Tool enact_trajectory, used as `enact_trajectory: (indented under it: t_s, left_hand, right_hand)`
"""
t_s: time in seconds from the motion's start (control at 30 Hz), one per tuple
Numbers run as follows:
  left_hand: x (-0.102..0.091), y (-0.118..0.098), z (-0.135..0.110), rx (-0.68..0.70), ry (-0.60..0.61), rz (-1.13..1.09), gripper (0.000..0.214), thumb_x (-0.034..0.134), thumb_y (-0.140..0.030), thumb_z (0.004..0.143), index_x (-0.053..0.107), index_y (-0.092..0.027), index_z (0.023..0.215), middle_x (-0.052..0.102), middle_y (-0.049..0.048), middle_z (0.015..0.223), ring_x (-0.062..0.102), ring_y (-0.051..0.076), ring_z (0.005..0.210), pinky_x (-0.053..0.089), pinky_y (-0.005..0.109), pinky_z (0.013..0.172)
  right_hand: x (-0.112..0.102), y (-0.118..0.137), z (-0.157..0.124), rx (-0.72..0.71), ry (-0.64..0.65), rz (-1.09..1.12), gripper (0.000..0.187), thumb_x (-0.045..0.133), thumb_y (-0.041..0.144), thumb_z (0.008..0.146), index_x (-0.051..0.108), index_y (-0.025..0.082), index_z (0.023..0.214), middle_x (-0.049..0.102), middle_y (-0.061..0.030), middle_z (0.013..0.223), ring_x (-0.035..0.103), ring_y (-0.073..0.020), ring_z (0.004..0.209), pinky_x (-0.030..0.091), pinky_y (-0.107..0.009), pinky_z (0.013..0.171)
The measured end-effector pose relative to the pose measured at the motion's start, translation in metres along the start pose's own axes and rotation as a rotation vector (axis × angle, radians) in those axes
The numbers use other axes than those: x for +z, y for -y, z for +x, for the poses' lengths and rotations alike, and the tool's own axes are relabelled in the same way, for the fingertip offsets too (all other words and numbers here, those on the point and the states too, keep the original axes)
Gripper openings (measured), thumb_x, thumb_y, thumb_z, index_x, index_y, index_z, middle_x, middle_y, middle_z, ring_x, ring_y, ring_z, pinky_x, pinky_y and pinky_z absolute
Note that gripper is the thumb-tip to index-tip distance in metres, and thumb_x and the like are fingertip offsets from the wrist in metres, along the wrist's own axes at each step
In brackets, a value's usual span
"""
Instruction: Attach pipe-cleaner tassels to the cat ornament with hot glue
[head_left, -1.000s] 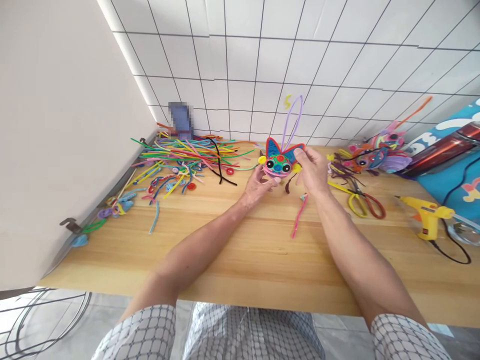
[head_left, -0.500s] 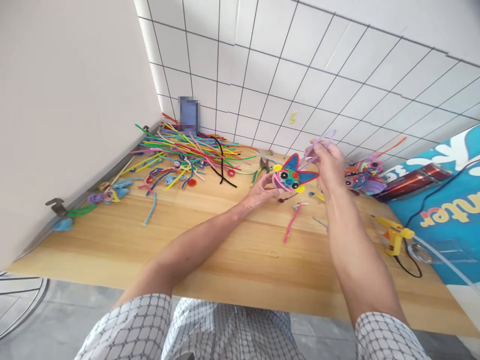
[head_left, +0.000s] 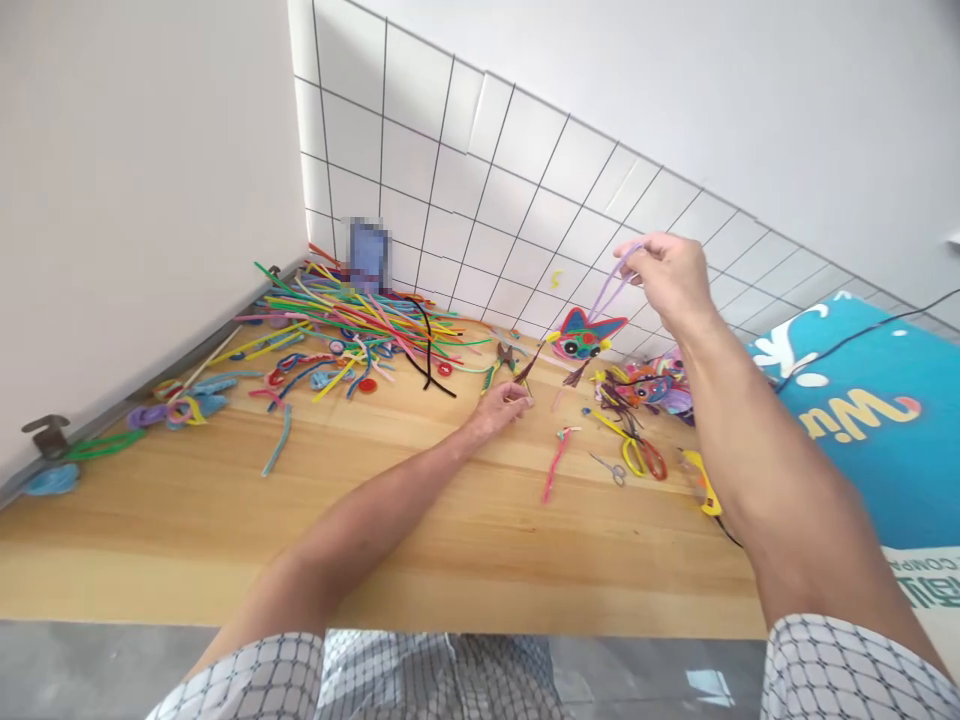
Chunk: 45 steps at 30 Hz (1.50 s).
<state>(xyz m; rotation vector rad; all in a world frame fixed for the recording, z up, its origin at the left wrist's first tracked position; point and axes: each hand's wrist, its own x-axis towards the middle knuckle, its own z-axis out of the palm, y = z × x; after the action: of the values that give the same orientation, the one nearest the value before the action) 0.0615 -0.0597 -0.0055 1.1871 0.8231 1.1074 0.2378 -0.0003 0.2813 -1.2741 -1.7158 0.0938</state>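
My right hand [head_left: 670, 275], raised on the right, is closed in a pinch on a light-purple loop [head_left: 606, 292]. From this loop hangs a colourful animal-face ornament [head_left: 580, 338] with blue ears edged in red, black-and-white eyes and yellow side pieces. Two dark brown tassels dangle under it; the left tassel [head_left: 529, 366] slants toward my left hand [head_left: 504, 408]. That hand is low over the table, its fingers loosely curled and apart. Whether its fingertips touch the tassel I cannot tell. Just behind it lie pliers [head_left: 504, 362] with green-and-yellow handles.
A heap of coloured pipe cleaners [head_left: 360, 318] covers the back left of the wooden table [head_left: 420, 540]. Scissors [head_left: 630, 450], small silver scissors [head_left: 613, 470], a pink piece [head_left: 553, 470], more colourful ornaments [head_left: 652, 388] and a yellow glue gun [head_left: 703, 485] lie at right.
My right hand has lifted the loop up and right, and the ornament now hangs from it with its tassels showing. My left hand has let go of the ornament and dropped lower.
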Motion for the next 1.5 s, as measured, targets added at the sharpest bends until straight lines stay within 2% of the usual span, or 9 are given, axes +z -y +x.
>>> enact_trajectory:
  t_s: [0.1,0.27,0.5,0.63,0.97,1.03,1.13,1.3,1.5]
  left_hand:
    - [0.003,0.003,0.0,0.031,0.015,0.061,0.016,0.077,-0.027,0.087,0.069,-0.015,0.093,0.068,-0.0017,0.075,0.061,0.009,0.063,0.048,0.02,0.06]
    - [0.009,0.002,-0.006,0.115,0.038,0.141,0.009,0.07,-0.023,0.089,0.073,-0.014,0.09,0.072,0.0006,0.081,0.063,0.011,0.069,0.049,0.022,0.067]
    - [0.011,0.001,-0.014,0.221,0.073,0.277,0.013,0.07,-0.024,0.093,0.077,-0.014,0.09,0.078,0.0032,0.088,0.067,0.015,0.08,0.052,0.025,0.077]
    - [0.01,0.002,-0.015,0.255,0.1,0.361,0.014,0.069,-0.023,0.094,0.079,-0.014,0.091,0.079,0.0041,0.089,0.069,0.016,0.082,0.053,0.025,0.078]
    - [0.007,0.002,-0.019,0.305,0.162,0.625,0.016,0.068,-0.023,0.097,0.081,-0.015,0.096,0.08,0.0053,0.091,0.071,0.018,0.083,0.052,0.027,0.078]
    - [0.008,0.001,-0.021,0.313,0.176,0.673,0.016,0.067,-0.024,0.097,0.081,-0.016,0.096,0.08,0.0059,0.092,0.071,0.019,0.084,0.052,0.027,0.078]
    - [0.008,0.001,-0.022,0.321,0.195,0.732,0.017,0.067,-0.025,0.098,0.081,-0.017,0.097,0.081,0.0059,0.094,0.072,0.02,0.086,0.053,0.027,0.08]
    - [0.009,0.002,-0.022,0.318,0.21,0.799,0.017,0.066,-0.025,0.099,0.082,-0.018,0.103,0.083,0.0056,0.099,0.074,0.02,0.09,0.055,0.026,0.082]
    - [0.009,0.001,-0.024,0.321,0.222,0.834,0.018,0.066,-0.026,0.099,0.082,-0.019,0.102,0.083,0.0053,0.099,0.074,0.02,0.089,0.055,0.025,0.081]
  right_hand:
    - [-0.012,0.014,0.014,-0.01,0.007,-0.136,0.013,0.071,0.015,0.087,0.08,0.026,0.085,0.079,-0.0026,0.081,0.076,-0.0223,0.079,0.063,-0.035,0.073]
    - [-0.017,0.024,0.022,0.023,0.006,-0.172,0.019,0.067,0.01,0.083,0.078,0.025,0.083,0.079,-0.0028,0.081,0.077,-0.023,0.08,0.064,-0.037,0.077]
    - [-0.009,0.033,0.019,0.072,0.038,-0.08,0.016,0.069,0.01,0.081,0.077,0.022,0.087,0.074,-0.0024,0.076,0.073,-0.0189,0.074,0.061,-0.029,0.066]
    - [-0.008,0.04,0.018,0.083,0.07,-0.028,0.014,0.071,0.009,0.08,0.076,0.021,0.087,0.072,-0.0016,0.073,0.071,-0.0161,0.07,0.059,-0.026,0.064]
    - [-0.013,0.056,0.012,0.176,0.114,0.075,0.007,0.073,0.016,0.082,0.074,0.023,0.084,0.066,0.001,0.064,0.066,-0.0135,0.063,0.057,-0.024,0.059]
    - [-0.014,0.057,0.01,0.205,0.125,0.107,0.003,0.075,0.021,0.083,0.073,0.023,0.084,0.066,0.0011,0.064,0.066,-0.0132,0.062,0.057,-0.024,0.06]
    - [-0.015,0.059,0.007,0.253,0.15,0.173,0.007,0.077,0.026,0.082,0.073,0.023,0.086,0.068,0.0008,0.066,0.067,-0.0138,0.064,0.06,-0.026,0.064]
    - [-0.015,0.064,0.0,0.316,0.167,0.27,0.011,0.074,0.018,0.074,0.072,0.022,0.084,0.07,-0.0006,0.069,0.067,-0.0154,0.065,0.06,-0.029,0.067]
    - [-0.011,0.066,-0.009,0.351,0.17,0.364,0.018,0.065,0.01,0.068,0.072,0.018,0.083,0.067,-0.001,0.065,0.063,-0.0148,0.063,0.054,-0.029,0.065]
